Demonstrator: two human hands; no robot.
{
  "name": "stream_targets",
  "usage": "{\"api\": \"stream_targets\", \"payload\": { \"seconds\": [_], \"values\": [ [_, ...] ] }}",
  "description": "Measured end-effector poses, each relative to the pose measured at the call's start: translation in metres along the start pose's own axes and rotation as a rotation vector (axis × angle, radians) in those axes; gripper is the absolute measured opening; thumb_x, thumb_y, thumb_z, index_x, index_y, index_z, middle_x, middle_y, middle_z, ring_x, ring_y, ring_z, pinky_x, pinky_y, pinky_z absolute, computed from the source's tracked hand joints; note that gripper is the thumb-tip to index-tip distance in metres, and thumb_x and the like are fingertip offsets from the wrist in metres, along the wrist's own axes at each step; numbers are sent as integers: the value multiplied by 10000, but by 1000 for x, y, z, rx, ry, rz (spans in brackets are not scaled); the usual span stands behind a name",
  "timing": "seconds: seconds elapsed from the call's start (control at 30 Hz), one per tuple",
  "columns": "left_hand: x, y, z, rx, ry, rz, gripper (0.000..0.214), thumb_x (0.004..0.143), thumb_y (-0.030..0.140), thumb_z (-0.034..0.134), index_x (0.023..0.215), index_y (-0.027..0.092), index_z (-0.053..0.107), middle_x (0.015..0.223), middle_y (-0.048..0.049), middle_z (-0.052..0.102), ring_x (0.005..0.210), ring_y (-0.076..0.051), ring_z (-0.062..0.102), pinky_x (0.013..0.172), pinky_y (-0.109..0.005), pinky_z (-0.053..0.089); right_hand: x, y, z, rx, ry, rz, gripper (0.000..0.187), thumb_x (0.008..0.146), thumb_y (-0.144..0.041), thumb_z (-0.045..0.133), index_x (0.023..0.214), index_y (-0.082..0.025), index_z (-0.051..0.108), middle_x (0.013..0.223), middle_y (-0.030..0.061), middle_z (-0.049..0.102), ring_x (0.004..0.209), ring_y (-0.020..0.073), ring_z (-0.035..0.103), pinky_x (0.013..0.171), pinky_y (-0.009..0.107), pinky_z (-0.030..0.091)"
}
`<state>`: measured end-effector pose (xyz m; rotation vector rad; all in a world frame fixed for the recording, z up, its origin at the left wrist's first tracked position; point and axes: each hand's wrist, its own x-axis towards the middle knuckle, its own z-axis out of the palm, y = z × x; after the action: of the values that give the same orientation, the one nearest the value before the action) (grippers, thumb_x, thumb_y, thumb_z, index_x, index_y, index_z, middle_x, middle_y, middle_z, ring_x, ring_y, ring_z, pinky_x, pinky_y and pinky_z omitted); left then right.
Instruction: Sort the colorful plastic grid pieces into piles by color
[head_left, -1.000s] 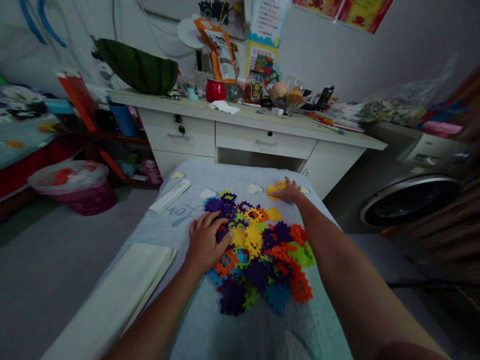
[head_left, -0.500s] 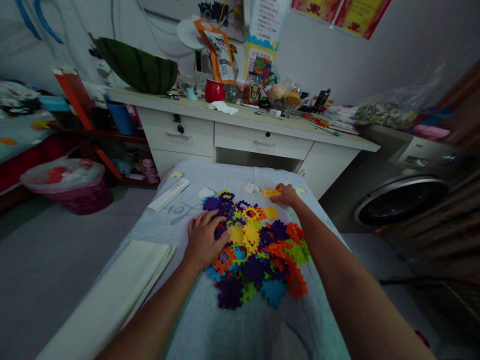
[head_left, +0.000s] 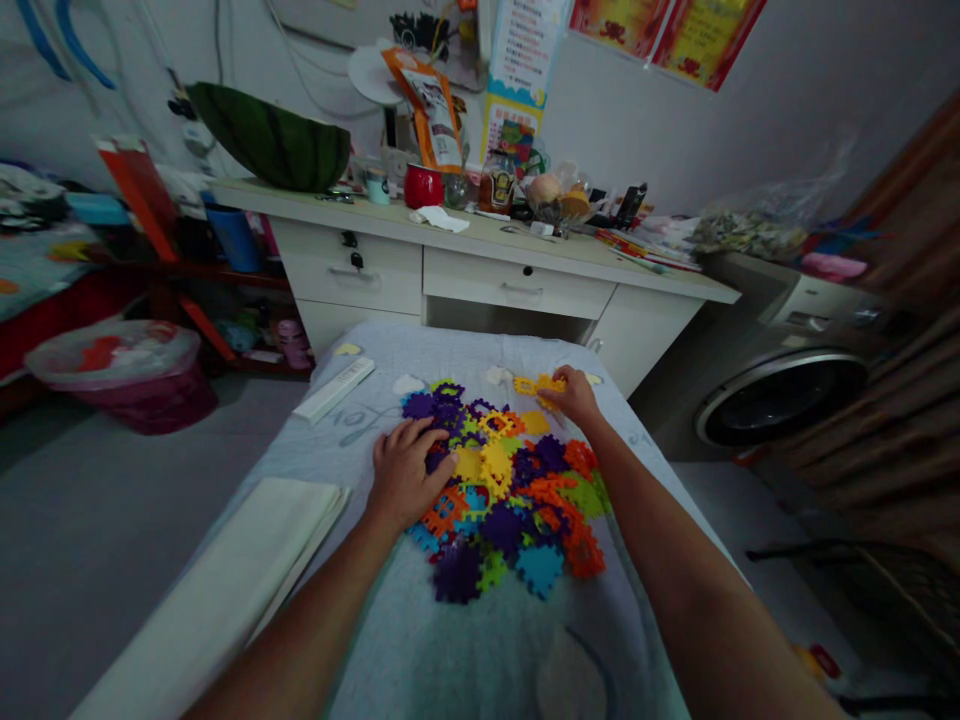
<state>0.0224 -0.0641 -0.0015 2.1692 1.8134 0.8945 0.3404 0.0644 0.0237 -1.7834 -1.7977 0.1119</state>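
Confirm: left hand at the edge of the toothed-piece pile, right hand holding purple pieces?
Not purple: the head view shows the right hand holding yellow pieces. Left hand at the edge of the toothed-piece pile stands.

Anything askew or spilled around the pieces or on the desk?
I see no spill around the toothed plastic pieces. On the desk, the watermelon piece looks odd: tilted, its left end seemingly beyond the edge.

Underside of left hand (head_left: 409, 472) unseen
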Motion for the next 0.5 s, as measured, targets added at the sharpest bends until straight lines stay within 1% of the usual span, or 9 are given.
{"api": "stream_targets", "payload": {
  "seconds": [0.07, 0.13, 0.2, 0.27, 0.3, 0.33, 0.37, 0.43, 0.5],
  "values": [
    [0, 0, 0, 0, -1, 1, 339, 859, 457, 530, 1111, 288, 680, 1368, -58, 579, 1319, -310, 434, 1102, -566, 256, -6, -16, -8, 83, -24, -75, 303, 676, -381, 764, 842, -214, 573, 881, 24, 566, 868, 209, 541, 793, 324, 430],
    [0, -1, 0, 1, -1, 1, 338, 858, 460, 529, 1111, 292, 679, 1371, -54, 577, 1321, -308, 431, 1101, -561, 259, -17, -38, -17, 179, -101, -171, 328, 670, -427, 767, 830, -209, 582, 858, 16, 582, 846, 199, 540, 785, 321, 427],
    [0, -1, 0, 3, 0, 1, 337, 859, 461, 527, 1110, 294, 679, 1370, -54, 577, 1321, -308, 430, 1103, -558, 258, -31, -61, -25, 303, -252, -261, 350, 701, -479, 744, 858, -198, 606, 846, 12, 601, 812, 179, 546, 758, 303, 429],
    [0, 0, 0, 4, 0, 0, 335, 861, 460, 525, 1108, 293, 680, 1370, -52, 577, 1320, -308, 430, 1105, -555, 254, -42, -80, -30, 447, -472, -326, 351, 774, -522, 671, 882, -191, 628, 821, 10, 627, 767, 162, 562, 724, 289, 439],
    [0, 0, 0, 4, 0, 2, 334, 862, 459, 524, 1107, 293, 679, 1371, -51, 576, 1321, -307, 428, 1107, -553, 252, -44, -85, -31, 494, -542, -344, 354, 802, -531, 640, 889, -188, 637, 819, 13, 639, 761, 159, 573, 722, 288, 447],
    [0, 0, -1, 3, 0, 3, 334, 864, 459, 523, 1108, 293, 679, 1371, -51, 576, 1322, -307, 427, 1107, -553, 250, -44, -88, -31, 506, -570, -350, 351, 822, -529, 619, 890, -186, 645, 825, 18, 651, 771, 162, 586, 735, 292, 456],
    [0, 1, -1, 2, -2, 3, 334, 866, 458, 521, 1110, 292, 677, 1372, -52, 576, 1322, -306, 426, 1107, -554, 248, -42, -87, -29, 476, -547, -342, 337, 834, -517, 609, 888, -187, 652, 848, 26, 661, 804, 170, 599, 766, 303, 464],
    [0, 2, -2, -1, -6, 3, 334, 871, 453, 517, 1115, 289, 674, 1373, -55, 575, 1321, -304, 428, 1107, -556, 246, -30, -78, -22, 298, -393, -263, 283, 837, -469, 617, 896, -196, 667, 947, 52, 672, 931, 201, 605, 865, 340, 459],
    [0, 2, -3, -3, -11, 1, 331, 870, 446, 518, 1111, 283, 675, 1373, -59, 574, 1317, -305, 431, 1105, -560, 246, -13, -61, -11, 58, -220, -85, 290, 815, -441, 648, 998, -218, 671, 1117, 91, 647, 1101, 248, 563, 960, 397, 427]
  ]
}}
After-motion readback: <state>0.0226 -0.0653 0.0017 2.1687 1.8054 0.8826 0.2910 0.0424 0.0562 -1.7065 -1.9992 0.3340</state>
